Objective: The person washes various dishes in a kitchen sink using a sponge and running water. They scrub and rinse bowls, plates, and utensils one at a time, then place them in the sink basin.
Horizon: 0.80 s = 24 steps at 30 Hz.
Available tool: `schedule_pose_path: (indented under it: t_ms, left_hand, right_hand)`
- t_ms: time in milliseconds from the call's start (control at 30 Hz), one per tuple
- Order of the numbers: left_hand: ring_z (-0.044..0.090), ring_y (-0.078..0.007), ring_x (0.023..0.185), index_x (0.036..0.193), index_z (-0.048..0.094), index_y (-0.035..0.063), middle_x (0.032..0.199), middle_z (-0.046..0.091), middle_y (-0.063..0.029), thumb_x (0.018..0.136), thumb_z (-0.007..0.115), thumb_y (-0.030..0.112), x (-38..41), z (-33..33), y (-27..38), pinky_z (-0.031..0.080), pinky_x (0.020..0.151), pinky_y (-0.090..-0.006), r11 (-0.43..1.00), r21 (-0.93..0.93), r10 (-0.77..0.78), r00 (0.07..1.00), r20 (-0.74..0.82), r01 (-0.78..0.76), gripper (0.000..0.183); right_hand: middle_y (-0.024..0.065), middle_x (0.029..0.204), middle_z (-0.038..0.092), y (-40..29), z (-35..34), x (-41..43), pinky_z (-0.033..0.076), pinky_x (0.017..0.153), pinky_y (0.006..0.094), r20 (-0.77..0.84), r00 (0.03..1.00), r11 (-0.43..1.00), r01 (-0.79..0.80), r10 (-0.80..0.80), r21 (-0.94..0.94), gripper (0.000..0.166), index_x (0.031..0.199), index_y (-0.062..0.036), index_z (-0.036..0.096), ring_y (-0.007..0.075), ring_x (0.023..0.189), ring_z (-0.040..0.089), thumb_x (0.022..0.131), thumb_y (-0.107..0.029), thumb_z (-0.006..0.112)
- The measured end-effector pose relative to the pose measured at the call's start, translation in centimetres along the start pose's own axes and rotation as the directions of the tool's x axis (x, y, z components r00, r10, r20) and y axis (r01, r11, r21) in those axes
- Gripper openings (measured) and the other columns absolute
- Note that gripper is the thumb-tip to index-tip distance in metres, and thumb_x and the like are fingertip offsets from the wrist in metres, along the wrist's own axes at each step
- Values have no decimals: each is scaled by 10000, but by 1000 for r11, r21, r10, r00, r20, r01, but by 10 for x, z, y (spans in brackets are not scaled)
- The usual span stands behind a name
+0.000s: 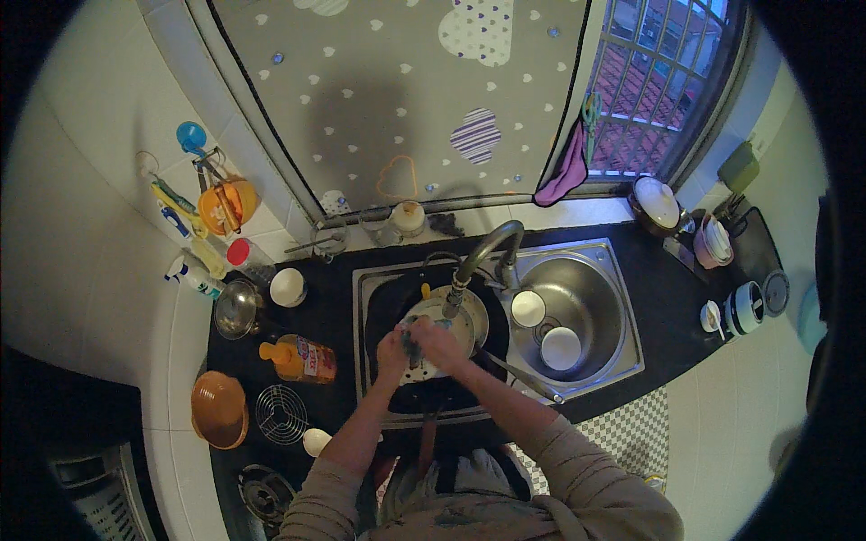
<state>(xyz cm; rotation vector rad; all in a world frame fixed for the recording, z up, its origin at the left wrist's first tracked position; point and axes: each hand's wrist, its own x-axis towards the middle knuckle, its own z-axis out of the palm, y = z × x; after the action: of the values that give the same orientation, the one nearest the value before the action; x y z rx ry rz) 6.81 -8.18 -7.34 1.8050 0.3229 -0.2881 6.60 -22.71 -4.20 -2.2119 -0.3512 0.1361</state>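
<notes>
My left hand and my right hand are together over the left sink basin, below the tap. Between them they grip a small, wet-looking grey-blue cloth or scrubber; its exact kind is hard to tell. Beneath the hands lie pale plates or bowls, partly covered by my fingers and forearms. They rest in a wide black wok or basin that fills most of the sink. A metal-ended handle slants out over the sink divider, right of my right wrist.
Two white bowls sit in the round right basin. An orange detergent bottle, wire rack, brown basket and metal bowl stand on the left. Dishes and a lidded pot line the right.
</notes>
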Motion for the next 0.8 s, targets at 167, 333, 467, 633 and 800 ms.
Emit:
schedule_pose_path:
  t_ms: [167, 333, 467, 633, 800]
  left_hand:
    - [432, -152, 511, 713, 507, 8, 567, 454, -57, 889, 354, 418, -9, -1, 12, 359, 509, -304, 976, 98, 207, 967, -146, -194, 471]
    - [419, -168, 498, 675, 493, -3, 537, 433, -80, 906, 329, 367, -38, 3, 46, 335, 493, -329, 955, 168, 264, 959, -106, -244, 466]
    - [411, -154, 498, 637, 474, -7, 521, 412, -88, 909, 351, 325, -34, 5, 50, 310, 475, -333, 982, -12, 180, 956, -230, -188, 447]
    - [388, -111, 504, 638, 446, 9, 547, 411, -23, 904, 375, 329, -31, -6, 33, 323, 479, -308, 964, 31, 265, 958, -108, -263, 422]
    - [386, -83, 510, 695, 466, 15, 587, 433, 15, 898, 393, 336, -43, 9, 36, 357, 499, -268, 901, -302, 246, 939, -240, -313, 387]
  right_hand:
    - [193, 895, 553, -51, -20, -7, 429, 703, 404, -75, 994, 993, 75, -82, -87, 247, 1037, -34, 468, 330, 832, 545, 835, -173, 436]
    - [192, 896, 556, -8, -9, 18, 426, 718, 408, 91, 992, 981, -70, 88, -183, 360, 1120, -54, 455, 326, 835, 545, 788, -187, 502]
    - [167, 907, 565, -45, 18, -7, 414, 752, 403, -310, 901, 821, 83, -304, -564, 385, 1115, -61, 496, 315, 840, 548, 764, -219, 511]
    - [137, 957, 559, -23, -19, 16, 407, 764, 375, -51, 997, 999, -49, 50, 23, 344, 1034, -32, 535, 273, 873, 541, 789, -271, 505]
    - [56, 997, 564, 14, -3, 19, 431, 751, 335, 268, 831, 248, -426, 486, 870, 356, 1050, -69, 522, 209, 870, 554, 824, -337, 466]
